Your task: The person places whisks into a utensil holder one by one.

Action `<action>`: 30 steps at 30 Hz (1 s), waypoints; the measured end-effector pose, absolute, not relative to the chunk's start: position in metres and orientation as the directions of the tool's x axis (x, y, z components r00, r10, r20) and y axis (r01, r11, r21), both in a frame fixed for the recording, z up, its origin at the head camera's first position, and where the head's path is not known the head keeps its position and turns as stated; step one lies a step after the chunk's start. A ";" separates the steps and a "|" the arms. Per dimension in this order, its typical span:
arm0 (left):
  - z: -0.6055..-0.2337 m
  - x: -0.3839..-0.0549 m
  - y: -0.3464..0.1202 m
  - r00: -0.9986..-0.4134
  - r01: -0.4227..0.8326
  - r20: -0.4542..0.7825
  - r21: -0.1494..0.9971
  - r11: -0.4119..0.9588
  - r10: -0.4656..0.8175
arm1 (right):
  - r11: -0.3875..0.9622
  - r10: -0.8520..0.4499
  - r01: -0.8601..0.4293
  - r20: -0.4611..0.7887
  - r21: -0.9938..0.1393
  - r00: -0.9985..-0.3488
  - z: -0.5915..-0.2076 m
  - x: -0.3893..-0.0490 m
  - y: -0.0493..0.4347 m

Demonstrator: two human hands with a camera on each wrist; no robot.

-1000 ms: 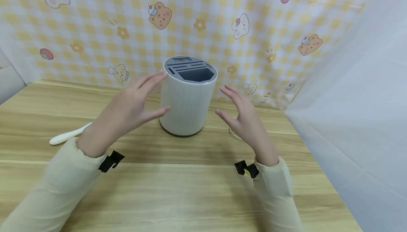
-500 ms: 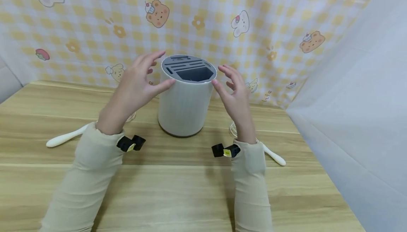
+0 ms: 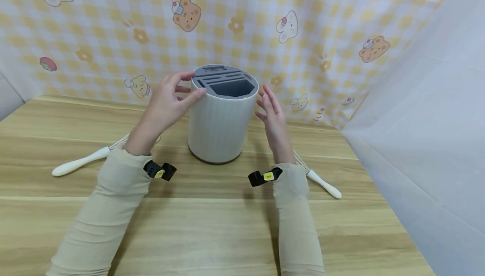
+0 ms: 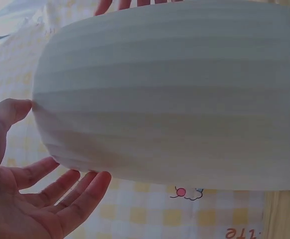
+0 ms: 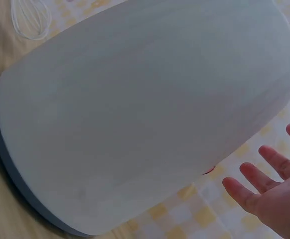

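Far left on my feed, a whisk (image 3: pixel 81 161) lies on the tabletop (image 3: pixel 219 234), white handle pointing out to the left, wires partly behind the wrist. Next along, my left hand (image 3: pixel 163 104), and here's the change: half a second ago it hovered at the rim, and now thumb and fingertips touch it, fingers spread wide round the curve. Dead centre stands the pale ribbed holder (image 3: pixel 219 126), upright near the patterned curtain (image 3: pixel 238 46), its grey slotted top (image 3: pixel 204 79) facing up. On to the right hand (image 3: pixel 275 125): it's turned and sits a little lower, fingers loosely apart and gripping nothing, with a gap to the holder showing in the right wrist view. So, by my judgement, contact is one-sided; the holder has no firm two-handed grip yet. Far right, a second whisk (image 3: pixel 323 184) rests with its handle angled towards me.
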State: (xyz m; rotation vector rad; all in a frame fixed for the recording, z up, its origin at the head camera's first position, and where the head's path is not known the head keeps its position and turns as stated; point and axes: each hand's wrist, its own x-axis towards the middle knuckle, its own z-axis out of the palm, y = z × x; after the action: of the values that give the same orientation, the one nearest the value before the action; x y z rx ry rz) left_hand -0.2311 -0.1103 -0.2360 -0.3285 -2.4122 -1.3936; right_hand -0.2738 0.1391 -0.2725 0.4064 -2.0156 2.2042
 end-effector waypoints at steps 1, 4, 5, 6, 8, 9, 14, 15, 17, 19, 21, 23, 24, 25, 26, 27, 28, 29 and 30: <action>-0.236 -0.232 -0.110 -0.918 0.358 0.395 0.796 0.487 0.029 | -0.112 -0.092 -0.269 0.279 -0.957 -0.956 -0.273 -0.275 0.138; -0.237 -0.232 -0.108 -0.922 0.347 0.386 0.809 0.474 0.017 | -0.105 -0.096 -0.274 0.284 -0.956 -0.954 -0.274 -0.277 0.137; -0.238 -0.232 -0.107 -0.923 0.345 0.385 0.813 0.469 0.012 | -0.100 -0.094 -0.279 0.288 -0.955 -0.953 -0.274 -0.277 0.136; -0.238 -0.233 -0.107 -0.924 0.341 0.381 0.817 0.465 0.009 | -0.093 -0.092 -0.284 0.292 -0.954 -0.952 -0.273 -0.277 0.136; -0.239 -0.233 -0.106 -0.927 0.335 0.375 0.825 0.455 0.004 | -0.073 -0.091 -0.291 0.297 -0.954 -0.951 -0.272 -0.277 0.136; -0.239 -0.234 -0.106 -0.927 0.335 0.374 0.829 0.447 0.002 | -0.068 -0.093 -0.294 0.299 -0.953 -0.950 -0.271 -0.276 0.135; -0.243 -0.236 -0.106 -0.927 0.344 0.376 0.843 0.413 0.004 | -0.031 -0.118 -0.316 0.317 -0.948 -0.941 -0.269 -0.274 0.133; -0.244 -0.237 -0.106 -0.926 0.346 0.378 0.844 0.410 0.006 | -0.022 -0.123 -0.321 0.321 -0.947 -0.939 -0.269 -0.274 0.133; -0.245 -0.238 -0.106 -0.925 0.353 0.380 0.844 0.404 0.012 | 0.002 -0.128 -0.334 0.331 -0.943 -0.935 -0.268 -0.273 0.133; -0.246 -0.239 -0.106 -0.926 0.353 0.377 0.845 0.402 0.020 | 0.020 -0.128 -0.343 0.337 -0.939 -0.933 -0.268 -0.272 0.132; -0.247 -0.240 -0.107 -0.927 0.355 0.375 0.845 0.401 0.029 | 0.041 -0.124 -0.347 0.339 -0.937 -0.932 -0.267 -0.272 0.132; -0.247 -0.241 -0.107 -0.927 0.355 0.372 0.846 0.398 0.037 | 0.058 -0.117 -0.349 0.341 -0.935 -0.933 -0.266 -0.271 0.132; -0.247 -0.241 -0.108 -0.927 0.357 0.372 0.846 0.396 0.042 | 0.067 -0.111 -0.349 0.341 -0.935 -0.934 -0.266 -0.271 0.131; -0.248 -0.242 -0.108 -0.927 0.359 0.372 0.846 0.394 0.048 | 0.073 -0.106 -0.348 0.340 -0.935 -0.934 -0.265 -0.270 0.131; -0.248 -0.242 -0.108 -0.927 0.361 0.371 0.847 0.392 0.053 | 0.080 -0.101 -0.348 0.340 -0.934 -0.935 -0.265 -0.270 0.131; -0.248 -0.242 -0.108 -0.927 0.362 0.370 0.848 0.388 0.057 | 0.083 -0.098 -0.351 0.343 -0.933 -0.934 -0.265 -0.269 0.131; -0.248 -0.242 -0.109 -0.929 0.360 0.366 0.851 0.382 0.061 | 0.084 -0.094 -0.352 0.345 -0.932 -0.934 -0.265 -0.269 0.131; -0.248 -0.242 -0.109 -0.930 0.359 0.363 0.853 0.377 0.065 | 0.085 -0.091 -0.352 0.345 -0.932 -0.934 -0.264 -0.268 0.131; -0.248 -0.242 -0.109 -0.931 0.357 0.358 0.857 0.371 0.069 | 0.082 -0.091 -0.352 0.345 -0.932 -0.934 -0.264 -0.268 0.131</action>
State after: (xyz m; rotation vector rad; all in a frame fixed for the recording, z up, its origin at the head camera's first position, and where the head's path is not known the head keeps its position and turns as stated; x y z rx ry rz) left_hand -0.2422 -0.1090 -0.2477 -0.3780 -2.3725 -1.5829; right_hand -0.2680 0.1313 -0.2643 0.4494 -2.1557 1.9528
